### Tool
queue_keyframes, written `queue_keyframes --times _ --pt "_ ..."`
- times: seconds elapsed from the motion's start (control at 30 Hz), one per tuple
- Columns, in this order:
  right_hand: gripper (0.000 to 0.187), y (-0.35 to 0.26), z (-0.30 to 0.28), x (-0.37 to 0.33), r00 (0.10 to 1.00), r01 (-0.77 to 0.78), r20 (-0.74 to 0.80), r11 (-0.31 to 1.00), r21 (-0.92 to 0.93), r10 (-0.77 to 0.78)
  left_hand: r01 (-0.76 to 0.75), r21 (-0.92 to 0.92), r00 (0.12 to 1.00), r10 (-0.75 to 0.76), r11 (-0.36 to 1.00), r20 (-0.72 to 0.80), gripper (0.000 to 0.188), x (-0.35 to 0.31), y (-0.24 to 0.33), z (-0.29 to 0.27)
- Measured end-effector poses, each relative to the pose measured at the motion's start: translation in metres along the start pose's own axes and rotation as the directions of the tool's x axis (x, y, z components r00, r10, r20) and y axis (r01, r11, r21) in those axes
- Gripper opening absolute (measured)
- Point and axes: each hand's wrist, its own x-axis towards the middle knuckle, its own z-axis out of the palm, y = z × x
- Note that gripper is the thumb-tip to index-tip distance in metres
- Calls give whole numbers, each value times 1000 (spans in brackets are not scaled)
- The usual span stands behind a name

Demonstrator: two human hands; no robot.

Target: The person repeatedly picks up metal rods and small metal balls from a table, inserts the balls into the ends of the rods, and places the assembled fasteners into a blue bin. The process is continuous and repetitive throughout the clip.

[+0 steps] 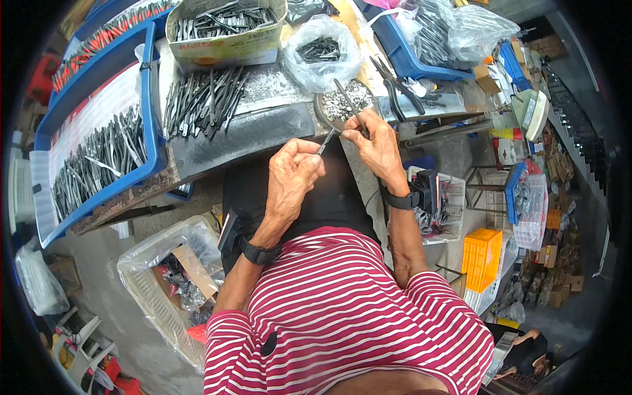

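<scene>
The left hand (293,172) was closed on one plier half (325,141), the right hand (378,145) pinched the other half (347,100), above a dish of rivets (342,105); aligning both pivot holes squarely, grip firm, looked the best approach

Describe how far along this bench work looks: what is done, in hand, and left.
Done: grey metal pieces lie in rows on the bench and fill the blue tray. In hand: the left hand and right hand grip one thin metal piece. Left: loose pieces in the cardboard box and plastic bag.
</scene>
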Motion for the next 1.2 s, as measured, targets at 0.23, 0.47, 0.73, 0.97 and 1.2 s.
queue_keyframes --times 0.23,0.47,0.73,0.97,1.2 --pt "10 4 -1 3 993 -115 6 987 114 115 3 -79 1000 -2 997 4 15 4 2 3" --pt "8 7 -3 7 978 -161 -71 924 348 197 -27 -96 1000 27 995 -8 15 14 3 10" --pt "11 9 0 10 962 -181 -23 701 690 272 -27 -64 1000 27 998 1 15 18 2 11" --pt "12 2 -1 8 953 -211 14 627 750 303 -39 -56 998 37 998 -42 15 19 4 12" --pt "10 -17 6 6 968 -190 24 668 720 250 -59 -89 997 54 994 -52 15 21 5 11"
